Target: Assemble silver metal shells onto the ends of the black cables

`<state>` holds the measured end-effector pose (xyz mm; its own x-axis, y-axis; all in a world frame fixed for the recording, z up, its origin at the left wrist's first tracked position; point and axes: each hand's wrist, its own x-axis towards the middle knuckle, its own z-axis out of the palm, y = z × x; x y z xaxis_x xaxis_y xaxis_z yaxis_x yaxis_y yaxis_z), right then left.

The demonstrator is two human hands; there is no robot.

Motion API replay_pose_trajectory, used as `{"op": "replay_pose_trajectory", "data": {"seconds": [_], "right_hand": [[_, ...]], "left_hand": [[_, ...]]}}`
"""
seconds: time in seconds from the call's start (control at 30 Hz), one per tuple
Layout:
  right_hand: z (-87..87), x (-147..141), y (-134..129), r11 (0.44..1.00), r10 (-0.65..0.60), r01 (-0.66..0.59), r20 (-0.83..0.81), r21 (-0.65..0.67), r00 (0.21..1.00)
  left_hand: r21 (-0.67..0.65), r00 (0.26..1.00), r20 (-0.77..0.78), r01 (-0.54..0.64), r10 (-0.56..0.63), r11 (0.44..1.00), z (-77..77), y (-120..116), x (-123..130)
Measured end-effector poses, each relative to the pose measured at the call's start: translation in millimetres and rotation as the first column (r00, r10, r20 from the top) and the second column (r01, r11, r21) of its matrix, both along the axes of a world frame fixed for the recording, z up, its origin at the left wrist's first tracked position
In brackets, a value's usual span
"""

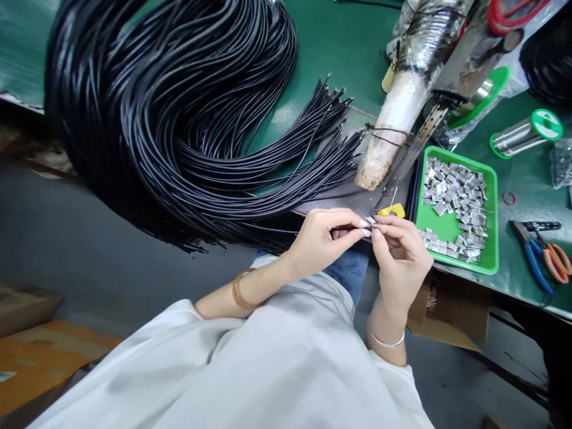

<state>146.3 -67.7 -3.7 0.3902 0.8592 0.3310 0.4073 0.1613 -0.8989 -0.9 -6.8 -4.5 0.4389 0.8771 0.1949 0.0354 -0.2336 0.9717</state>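
Black cables (147,119), green worktop (339,36).
The tray (493,238) is bright green, the metal pieces (469,185) silver; the spool (516,141) is silver with green ends, the tool handles (538,268) blue and orange, the shirt (304,357) plain pale grey.

Cool light from above glints along the cables (156,107) and sheens the bench (344,42); the floor (111,274) sits dimmer, the view's edges stretched and soft.
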Motion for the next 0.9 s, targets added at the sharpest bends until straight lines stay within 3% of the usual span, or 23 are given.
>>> {"op": "replay_pose_trajectory", "data": {"seconds": [0.1, 0.2, 0.3, 0.4, 0.5, 0.6, 0.67, 0.8, 0.9], "right_hand": [[-0.6, 5, -2, 0.999, 0.031, -0.03, 0.016, -0.024, 0.999], [-0.1, 9, -3, 1.0, 0.012, -0.008, 0.16, -0.027, 0.987], [0.7, 6, -5, 1.0, -0.016, 0.014, 0.152, 0.013, 0.988], [-0.5, -1, -5, 0.999, -0.016, 0.014, 0.035, 0.053, 0.999], [-3.2, -7, -4, 0.993, -0.068, 0.055, 0.126, 0.108, 0.99], [-5.5, -9, -3, 0.986, -0.112, 0.078, 0.241, 0.147, 0.964], [-5.6, -8, -3, 0.984, -0.123, 0.084, 0.263, 0.154, 0.957], [-1.6, -6, -5, 0.964, -0.184, 0.131, 0.227, 0.23, 0.956], [-0.2, -6, -8, 0.941, -0.174, 0.087, 0.247, 0.327, 0.953]], "left_hand": [[0.22, 0.997, -0.07, -0.001, 0.017, 0.976, -3.6, 1, 0], [0.446, 0.975, -0.216, 0.054, 0.048, 0.893, -8.1, 1, 1], [0.521, 0.95, -0.301, 0.094, 0.079, 0.848, -11.3, -5, 4], [0.381, 0.975, -0.222, 0.069, 0.018, 0.922, -9.0, -12, 5], [0.057, 0.991, -0.097, 0.096, -0.09, 0.994, -1.2, -13, 3], [-0.264, 0.989, 0.072, 0.144, -0.13, 0.954, 5.6, -8, 1], [-0.382, 0.977, 0.172, 0.184, -0.126, 0.906, 7.4, -3, 0], [-0.477, 0.956, 0.272, 0.232, -0.109, 0.848, 6.0, 5, 2], [-0.515, 0.941, 0.332, 0.237, -0.064, 0.824, 4.5, 7, 4]]}}
